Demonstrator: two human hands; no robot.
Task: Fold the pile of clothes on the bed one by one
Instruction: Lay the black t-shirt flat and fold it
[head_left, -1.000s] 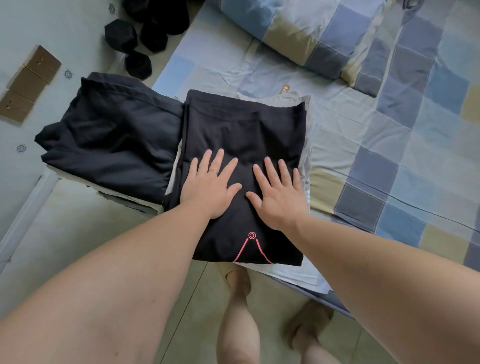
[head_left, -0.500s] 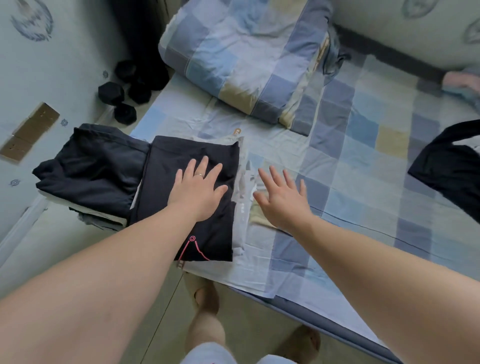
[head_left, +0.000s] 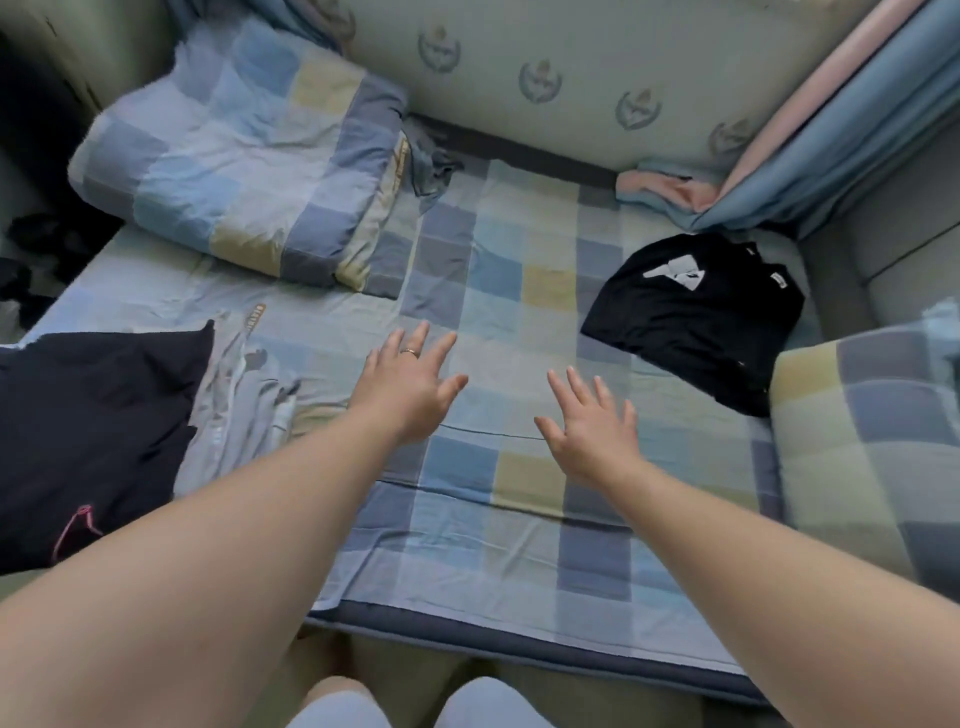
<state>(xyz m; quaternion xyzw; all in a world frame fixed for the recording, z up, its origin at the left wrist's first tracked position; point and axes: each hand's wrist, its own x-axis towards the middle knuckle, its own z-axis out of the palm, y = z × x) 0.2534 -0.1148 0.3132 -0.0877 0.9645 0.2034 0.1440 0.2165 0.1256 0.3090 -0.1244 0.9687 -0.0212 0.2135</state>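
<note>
Over the checked bed (head_left: 519, 545), both hands' fingers (head_left: 441, 345) spread wide, holding nothing.

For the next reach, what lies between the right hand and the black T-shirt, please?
Head view: only bare checked bedsheet between the right hand and white-printed black T-shirt.

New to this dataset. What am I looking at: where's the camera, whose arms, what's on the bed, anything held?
No robot: a person with bare hands, filmed by one wide-angle camera on their head, looking down. The arms entering from below are their own. The left hand and the right hand are open over the checked sheet; neither has a grip on anything. On the bed: a folded dark garment with pink trim at the left, a crumpled grey garment beside it, a black T-shirt loose at the right, a folded quilt at the back.
</note>
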